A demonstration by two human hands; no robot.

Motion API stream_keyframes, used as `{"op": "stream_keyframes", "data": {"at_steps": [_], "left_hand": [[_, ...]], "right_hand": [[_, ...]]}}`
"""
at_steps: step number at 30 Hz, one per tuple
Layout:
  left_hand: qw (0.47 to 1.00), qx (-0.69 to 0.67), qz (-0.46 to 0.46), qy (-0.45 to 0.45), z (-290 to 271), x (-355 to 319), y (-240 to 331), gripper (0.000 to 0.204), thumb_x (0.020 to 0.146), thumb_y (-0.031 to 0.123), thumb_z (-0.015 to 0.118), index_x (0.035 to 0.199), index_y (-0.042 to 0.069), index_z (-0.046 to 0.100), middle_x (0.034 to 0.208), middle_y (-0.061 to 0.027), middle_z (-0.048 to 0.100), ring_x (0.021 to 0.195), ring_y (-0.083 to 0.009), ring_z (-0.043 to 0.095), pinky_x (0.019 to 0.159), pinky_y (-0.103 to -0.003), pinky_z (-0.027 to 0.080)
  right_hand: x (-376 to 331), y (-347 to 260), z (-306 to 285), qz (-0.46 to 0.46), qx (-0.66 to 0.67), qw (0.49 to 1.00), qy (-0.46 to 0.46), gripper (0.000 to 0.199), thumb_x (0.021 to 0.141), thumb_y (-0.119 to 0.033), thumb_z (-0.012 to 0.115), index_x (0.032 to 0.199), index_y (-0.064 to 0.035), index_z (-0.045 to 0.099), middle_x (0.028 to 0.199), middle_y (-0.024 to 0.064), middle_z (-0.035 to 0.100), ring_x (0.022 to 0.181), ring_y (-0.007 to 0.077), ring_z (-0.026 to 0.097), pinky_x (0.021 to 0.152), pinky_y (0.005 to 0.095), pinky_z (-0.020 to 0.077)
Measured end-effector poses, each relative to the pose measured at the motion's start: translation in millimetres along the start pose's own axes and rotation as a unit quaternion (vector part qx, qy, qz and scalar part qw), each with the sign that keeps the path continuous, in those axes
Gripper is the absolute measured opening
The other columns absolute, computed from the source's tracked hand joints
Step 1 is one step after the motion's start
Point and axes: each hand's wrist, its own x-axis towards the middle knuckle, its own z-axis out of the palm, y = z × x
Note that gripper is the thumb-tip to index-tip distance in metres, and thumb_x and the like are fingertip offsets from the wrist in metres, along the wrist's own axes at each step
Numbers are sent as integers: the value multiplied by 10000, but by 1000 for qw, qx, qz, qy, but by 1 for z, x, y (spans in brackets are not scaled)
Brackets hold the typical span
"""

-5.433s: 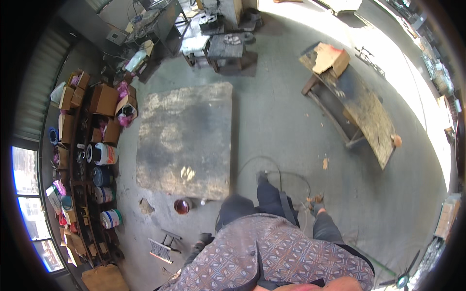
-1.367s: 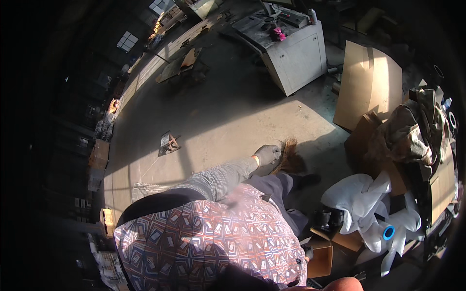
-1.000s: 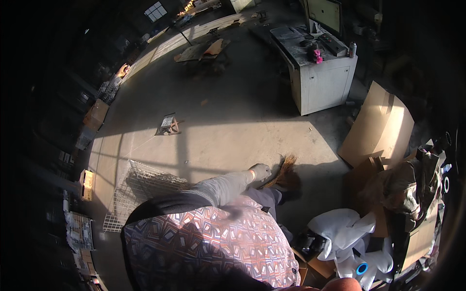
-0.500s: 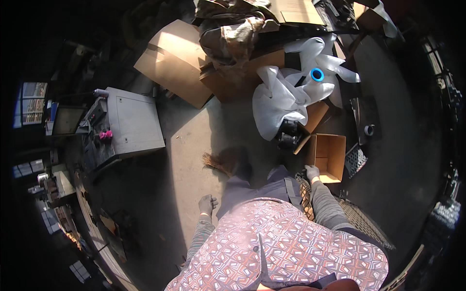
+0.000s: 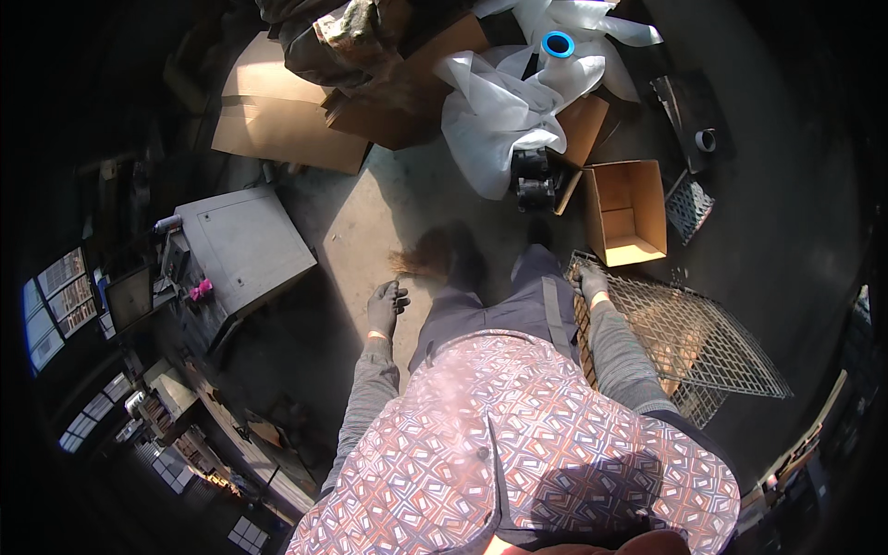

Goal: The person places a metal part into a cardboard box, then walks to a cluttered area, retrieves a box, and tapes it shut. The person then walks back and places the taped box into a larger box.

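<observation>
My right hand (image 5: pixel 590 279), in a grey glove, is closed on the upper rim of a wire mesh basket (image 5: pixel 712 328) beside my right leg. Brown material shows through the mesh. Just beyond that hand stands an open, bare-bottomed cardboard box (image 5: pixel 649 208). My left hand (image 5: pixel 385 307), also gloved, hangs in front of my left thigh with its fingers loosely bent and apart, holding nothing. Straw-like bristles (image 5: pixel 416 264) lie on the floor a little beyond it, by my shoe.
White plastic sheeting (image 5: pixel 490 120) is heaped ahead, with a blue-ended roll (image 5: pixel 559 44) and black rolls (image 5: pixel 534 180). Flattened cardboard (image 5: pixel 287 116) lies at far left. A grey metal cabinet (image 5: pixel 250 236) stands left. A tape roll (image 5: pixel 706 141) and mesh piece (image 5: pixel 689 205) lie right.
The wire mesh basket shows more fully at my right side, with my right hand on its rim. My left hand has come forward. The view has shifted, so the floor things sit differently.
</observation>
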Motion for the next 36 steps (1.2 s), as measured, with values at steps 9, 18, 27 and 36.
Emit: {"op": "stream_keyframes", "data": {"at_steps": [9,18,27,36], "left_hand": [[996,24,-80,5,12,12,-21,328,1050,259,623,1259,7,631,937,-134,753,664,-201,706,516,-292,481],[996,62,-56,42,5,5,-20,365,1059,239,588,1308,-26,619,988,-156,750,710,-201,705,558,-283,490],[941,321,-66,81,-45,70,-125,220,1005,165,674,1080,-24,756,944,-93,774,801,-137,686,721,-286,542],[896,409,-167,40,-60,141,-123,209,980,154,717,1091,-15,769,919,-34,765,815,-100,674,749,-276,554]], "right_hand": [[38,-22,-7,8,39,999,-16,164,995,-159,600,1088,-36,657,824,72,660,618,194,648,525,332,495],[99,-89,11,-68,-46,996,-39,183,994,-162,654,1106,-26,700,877,85,722,680,188,687,630,328,554],[435,-230,120,-208,-178,959,70,469,995,-250,596,1415,-43,614,1294,177,709,1121,293,700,964,372,545],[535,-243,152,-234,-347,892,172,610,909,-310,672,1446,-49,549,1400,251,625,1297,427,595,1090,465,494]]}}
